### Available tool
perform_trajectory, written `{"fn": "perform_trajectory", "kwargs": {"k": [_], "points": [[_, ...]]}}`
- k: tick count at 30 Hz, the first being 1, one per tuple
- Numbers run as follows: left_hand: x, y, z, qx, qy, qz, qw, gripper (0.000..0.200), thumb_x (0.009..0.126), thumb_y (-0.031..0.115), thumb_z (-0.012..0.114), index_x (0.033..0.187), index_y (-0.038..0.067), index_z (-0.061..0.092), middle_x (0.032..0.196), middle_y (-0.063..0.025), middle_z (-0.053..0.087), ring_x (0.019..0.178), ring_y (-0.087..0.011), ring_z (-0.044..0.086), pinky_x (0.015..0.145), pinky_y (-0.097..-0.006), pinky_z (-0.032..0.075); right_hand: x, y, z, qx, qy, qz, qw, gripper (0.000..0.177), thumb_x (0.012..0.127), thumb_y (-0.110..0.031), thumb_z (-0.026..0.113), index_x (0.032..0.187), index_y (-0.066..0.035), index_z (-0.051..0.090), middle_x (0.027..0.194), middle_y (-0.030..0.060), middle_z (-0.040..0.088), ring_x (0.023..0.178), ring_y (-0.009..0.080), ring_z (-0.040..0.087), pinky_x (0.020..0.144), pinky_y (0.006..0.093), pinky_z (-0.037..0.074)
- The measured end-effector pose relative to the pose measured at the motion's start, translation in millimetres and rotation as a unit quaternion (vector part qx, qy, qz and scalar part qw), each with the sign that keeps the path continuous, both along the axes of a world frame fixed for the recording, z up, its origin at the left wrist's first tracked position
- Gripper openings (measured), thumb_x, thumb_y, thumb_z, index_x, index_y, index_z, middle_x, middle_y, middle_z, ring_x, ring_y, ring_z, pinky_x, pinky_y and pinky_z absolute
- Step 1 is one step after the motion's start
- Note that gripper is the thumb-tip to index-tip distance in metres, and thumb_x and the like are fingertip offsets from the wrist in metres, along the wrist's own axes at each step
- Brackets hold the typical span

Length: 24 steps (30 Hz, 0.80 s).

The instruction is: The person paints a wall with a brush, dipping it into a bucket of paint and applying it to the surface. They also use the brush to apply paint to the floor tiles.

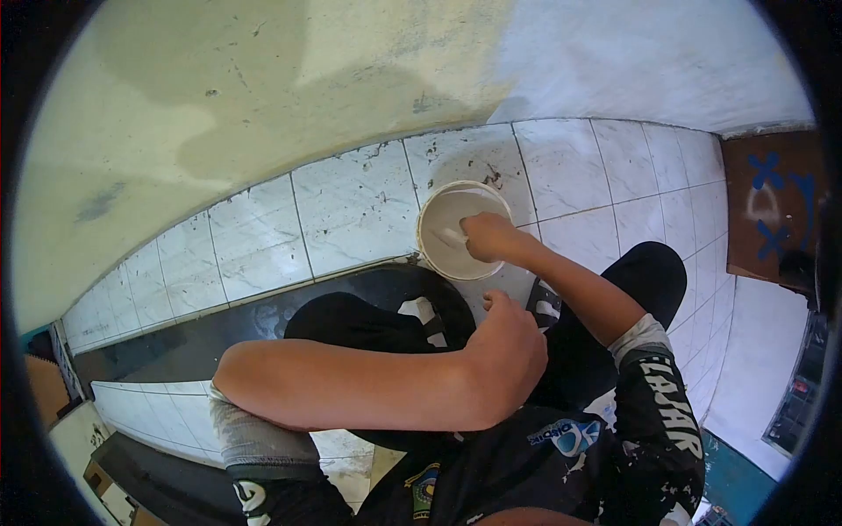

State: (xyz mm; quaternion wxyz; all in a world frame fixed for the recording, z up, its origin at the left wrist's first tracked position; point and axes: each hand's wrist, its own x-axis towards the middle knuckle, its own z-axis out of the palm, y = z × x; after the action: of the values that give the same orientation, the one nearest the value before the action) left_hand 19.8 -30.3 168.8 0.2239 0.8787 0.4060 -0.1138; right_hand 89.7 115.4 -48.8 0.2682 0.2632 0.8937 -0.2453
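My right hand [488, 238] reaches into a round white bucket [427, 248] standing on the tiles in front of me. Its fingers are closed around a pale, whitish tool [452, 236], whose kind I cannot make out. Whitish material coats the inside of the bucket. My left hand [513, 346] is nearer to my body, bent at the wrist and close to my knees, just below the bucket. Its fingers are curled in, and the back of the hand hides whatever may be in them.
A yellowish and white wall [368, 88] rises behind the bucket. White floor tiles [351, 206] carry dark specks of debris. A dark strip [237, 320] runs along the floor at left. At far right stands a brown board [772, 210] with blue marks.
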Motion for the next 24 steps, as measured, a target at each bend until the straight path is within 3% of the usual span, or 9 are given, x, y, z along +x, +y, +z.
{"fn": "perform_trajectory", "kwargs": {"k": [5,11,20,24], "points": [[-4.9,0.3,-2.4,0.005,-0.011,0.018,1.0,0.03,0.09,0.021,0.059,0.11,-0.002,0.067,0.099,-0.0182,0.068,0.093,-0.0307,0.066,0.082,-0.0433,0.048,-9.4,-14.5,3.3,0.051,-0.024,0.049,0.997,0.036,0.081,-0.006,0.061,0.116,-0.004,0.064,0.097,0.0219,0.07,0.094,0.0369,0.07,0.079,0.0484,0.055],[-8.9,-0.2,-4.9,0.004,-0.026,0.022,0.999,0.029,0.09,0.019,0.059,0.108,-0.003,0.067,0.099,-0.0187,0.068,0.093,-0.0304,0.066,0.082,-0.0433,0.048,-1.0,-14.3,-29.8,0.123,0.082,0.079,0.986,0.04,0.079,-0.004,0.063,0.119,-0.007,0.063,0.092,0.0214,0.069,0.089,0.036,0.069,0.075,0.0459,0.056],[-8.3,-2.5,-7.2,0.014,-0.031,0.027,0.999,0.027,0.09,0.019,0.058,0.106,-0.002,0.067,0.097,-0.0173,0.068,0.093,-0.03,0.066,0.082,-0.0431,0.046,-2.9,-12.9,-30.6,0.096,0.043,0.073,0.992,0.026,0.08,-0.002,0.063,0.105,-0.004,0.068,0.099,0.0238,0.068,0.093,0.0373,0.069,0.077,0.0459,0.056],[-8.7,-4.0,-6.1,0.022,-0.038,0.036,0.998,0.026,0.09,0.019,0.058,0.104,-0.001,0.068,0.096,-0.0155,0.068,0.092,-0.029,0.065,0.08,-0.0419,0.046,-1.3,-16.5,-33.5,0.112,0.052,0.059,0.991,0.02,0.079,-0.005,0.065,0.098,-0.005,0.071,0.098,0.0199,0.07,0.095,0.0347,0.069,0.08,0.0445,0.057]]}}
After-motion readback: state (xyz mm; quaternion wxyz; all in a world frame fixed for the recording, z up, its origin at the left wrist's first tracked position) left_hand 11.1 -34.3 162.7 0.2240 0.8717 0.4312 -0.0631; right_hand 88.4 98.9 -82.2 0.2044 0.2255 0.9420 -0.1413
